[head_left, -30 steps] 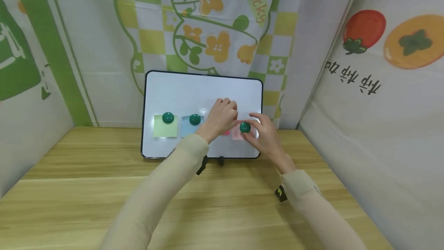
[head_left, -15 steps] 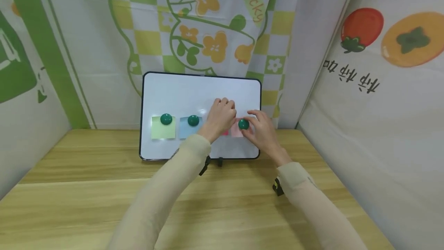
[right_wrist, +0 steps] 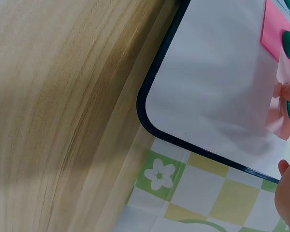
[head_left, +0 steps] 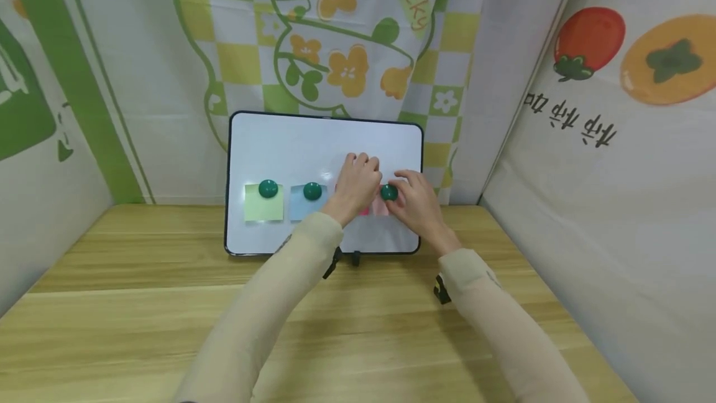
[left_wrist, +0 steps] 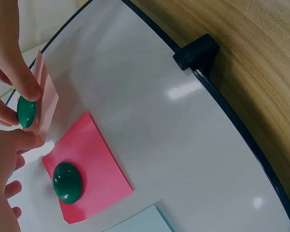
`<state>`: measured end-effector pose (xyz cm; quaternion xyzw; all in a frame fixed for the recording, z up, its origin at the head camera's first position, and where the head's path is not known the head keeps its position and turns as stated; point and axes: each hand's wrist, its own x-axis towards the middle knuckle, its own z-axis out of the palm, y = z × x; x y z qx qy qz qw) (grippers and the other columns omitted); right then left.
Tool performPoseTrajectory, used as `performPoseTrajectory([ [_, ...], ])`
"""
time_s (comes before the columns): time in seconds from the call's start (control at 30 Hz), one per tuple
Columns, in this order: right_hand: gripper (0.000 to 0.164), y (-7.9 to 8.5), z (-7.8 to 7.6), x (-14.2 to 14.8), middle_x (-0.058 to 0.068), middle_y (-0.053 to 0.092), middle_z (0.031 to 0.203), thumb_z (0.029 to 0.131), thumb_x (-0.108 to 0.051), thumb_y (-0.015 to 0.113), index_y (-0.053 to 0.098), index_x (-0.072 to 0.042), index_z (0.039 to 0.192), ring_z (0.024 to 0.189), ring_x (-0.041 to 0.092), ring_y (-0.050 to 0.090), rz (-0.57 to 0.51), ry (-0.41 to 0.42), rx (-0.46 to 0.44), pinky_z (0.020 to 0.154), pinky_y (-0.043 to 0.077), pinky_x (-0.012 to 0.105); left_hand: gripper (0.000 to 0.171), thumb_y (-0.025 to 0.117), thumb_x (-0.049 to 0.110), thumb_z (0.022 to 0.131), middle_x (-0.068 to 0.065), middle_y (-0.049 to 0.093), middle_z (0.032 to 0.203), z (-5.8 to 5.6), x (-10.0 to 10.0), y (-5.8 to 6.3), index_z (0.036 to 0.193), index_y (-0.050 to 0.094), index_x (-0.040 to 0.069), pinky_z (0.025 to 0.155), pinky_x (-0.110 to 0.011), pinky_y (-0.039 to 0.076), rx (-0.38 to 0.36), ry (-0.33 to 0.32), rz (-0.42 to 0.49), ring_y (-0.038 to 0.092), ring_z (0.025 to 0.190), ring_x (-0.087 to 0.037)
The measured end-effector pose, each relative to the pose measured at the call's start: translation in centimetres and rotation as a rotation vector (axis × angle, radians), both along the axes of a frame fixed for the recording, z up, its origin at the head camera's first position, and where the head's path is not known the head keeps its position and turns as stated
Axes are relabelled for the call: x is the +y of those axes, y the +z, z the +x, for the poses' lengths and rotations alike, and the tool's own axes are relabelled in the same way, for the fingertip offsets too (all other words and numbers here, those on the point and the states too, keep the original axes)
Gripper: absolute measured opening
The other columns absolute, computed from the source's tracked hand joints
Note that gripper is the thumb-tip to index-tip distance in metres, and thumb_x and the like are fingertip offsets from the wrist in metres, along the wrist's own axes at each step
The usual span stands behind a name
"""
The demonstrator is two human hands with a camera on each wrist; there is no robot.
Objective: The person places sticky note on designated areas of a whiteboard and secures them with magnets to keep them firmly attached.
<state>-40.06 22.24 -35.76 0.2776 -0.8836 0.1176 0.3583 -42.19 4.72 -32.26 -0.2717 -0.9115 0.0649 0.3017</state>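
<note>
My right hand (head_left: 416,204) pinches a round green magnet (left_wrist: 26,112) between thumb and finger, over a light pink sticky note (left_wrist: 49,104). In the left wrist view the note stands tilted out from the whiteboard (head_left: 291,148). My left hand (head_left: 358,184) pinches that note's near edge with its fingertips. Below the left hand a bright pink note (left_wrist: 99,164) lies on the board under another green magnet (left_wrist: 66,182); the left hand partly covers it in the head view. Farther left are a blue note (head_left: 303,207) and a pale green note (head_left: 264,209), each with a green magnet.
The whiteboard leans upright at the back of a wooden table (head_left: 140,316). A black clip foot (left_wrist: 198,52) supports its lower edge. Behind hangs a patterned curtain (head_left: 240,61), and a printed fabric wall (head_left: 615,204) stands on the right.
My right hand has shifted left and slightly up with the magnet and the light pink note, closer to the left hand. The left hand stays nearly where it was.
</note>
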Motion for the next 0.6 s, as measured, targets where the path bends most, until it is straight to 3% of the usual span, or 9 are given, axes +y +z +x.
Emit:
performPoseTrajectory([
  [0.27,0.035,0.12,-0.31,-0.14,0.018,0.061,0.127,0.08,-0.017,0.081,0.07,0.0,0.109,0.124,0.035,0.052,0.008,-0.018,-0.01,0.108,0.042,0.049,0.021,0.072,0.027,0.091,-0.003,0.064,0.117,-0.25,0.33,-0.26,0.109,0.075,0.016,0.106,-0.045,0.043,-0.001,0.004,-0.016,0.058,0.111,-0.025],
  [0.6,0.035,0.07,-0.9,-0.07,0.017,0.062,0.126,0.08,-0.018,0.081,0.071,-0.001,0.109,0.122,0.035,0.054,0.027,-0.047,-0.005,0.108,0.043,0.048,0.022,0.072,0.03,0.089,-0.004,0.065,0.113,-0.53,0.38,-0.88,0.103,0.077,0.014,0.1,-0.043,0.046,0.054,0.019,-0.002,0.06,0.106,-0.024],
])
